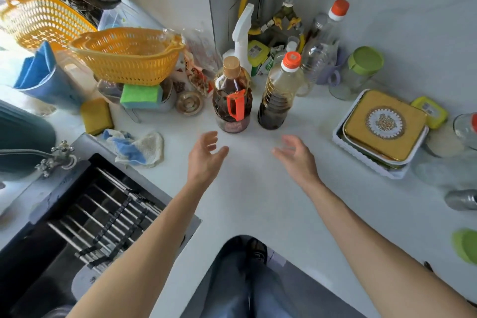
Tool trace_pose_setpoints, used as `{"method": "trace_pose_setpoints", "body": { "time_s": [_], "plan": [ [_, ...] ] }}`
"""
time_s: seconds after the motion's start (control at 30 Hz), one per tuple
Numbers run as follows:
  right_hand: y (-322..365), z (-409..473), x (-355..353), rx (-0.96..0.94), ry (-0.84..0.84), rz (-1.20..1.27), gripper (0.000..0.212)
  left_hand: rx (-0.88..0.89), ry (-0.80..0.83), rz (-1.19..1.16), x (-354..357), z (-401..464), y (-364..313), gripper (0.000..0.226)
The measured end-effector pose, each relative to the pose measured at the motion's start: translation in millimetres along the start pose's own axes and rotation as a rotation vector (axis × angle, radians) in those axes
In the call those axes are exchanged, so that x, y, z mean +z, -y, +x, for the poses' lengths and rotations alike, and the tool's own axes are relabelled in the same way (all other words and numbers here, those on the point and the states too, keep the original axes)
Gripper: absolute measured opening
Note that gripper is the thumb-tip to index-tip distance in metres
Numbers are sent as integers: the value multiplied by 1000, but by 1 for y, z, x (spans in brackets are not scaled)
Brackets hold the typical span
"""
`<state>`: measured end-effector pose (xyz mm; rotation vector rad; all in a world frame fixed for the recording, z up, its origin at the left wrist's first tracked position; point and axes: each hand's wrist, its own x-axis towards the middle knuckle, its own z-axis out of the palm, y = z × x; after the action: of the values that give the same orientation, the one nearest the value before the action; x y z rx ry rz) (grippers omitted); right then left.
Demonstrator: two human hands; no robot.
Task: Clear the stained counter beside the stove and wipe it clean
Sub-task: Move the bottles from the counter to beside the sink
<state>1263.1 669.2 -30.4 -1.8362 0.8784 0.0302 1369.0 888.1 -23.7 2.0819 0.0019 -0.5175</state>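
Observation:
Two big bottles stand side by side on the white counter (pixel 253 188): a dark sauce bottle (pixel 232 97) with a tan cap and orange handle, and a half-full bottle (pixel 278 93) with an orange-and-white cap. My left hand (pixel 206 157) hovers open just in front of the dark bottle, not touching it. My right hand (pixel 294 155) is open a little in front and to the right of the second bottle, fingers spread. A crumpled white and blue rag (pixel 136 148) lies left of my left hand, by the sink corner.
Sink with metal rack (pixel 85 217) and tap (pixel 55 156) at left. Orange baskets (pixel 126 55), sponges (pixel 140 95) and a yellow sponge (pixel 96 116) at back left. Spray bottle (pixel 242 33), several bottles and jars in the corner. Gold tin in white tray (pixel 382 124) at right.

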Motion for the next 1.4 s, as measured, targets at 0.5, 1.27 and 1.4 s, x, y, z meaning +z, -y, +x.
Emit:
{"method": "trace_pose_setpoints", "body": {
  "time_s": [0.5,1.27,1.4],
  "plan": [
    [-135,-253,-43,259,189,-97,16,-90,623,527,-17,-199,92,22],
    [-263,-557,55,980,-501,389,14,346,1211,1189,100,-243,73,30],
    [-284,-610,92,1076,-500,434,18,430,1318,1149,160,-294,55,23]
  ]
}}
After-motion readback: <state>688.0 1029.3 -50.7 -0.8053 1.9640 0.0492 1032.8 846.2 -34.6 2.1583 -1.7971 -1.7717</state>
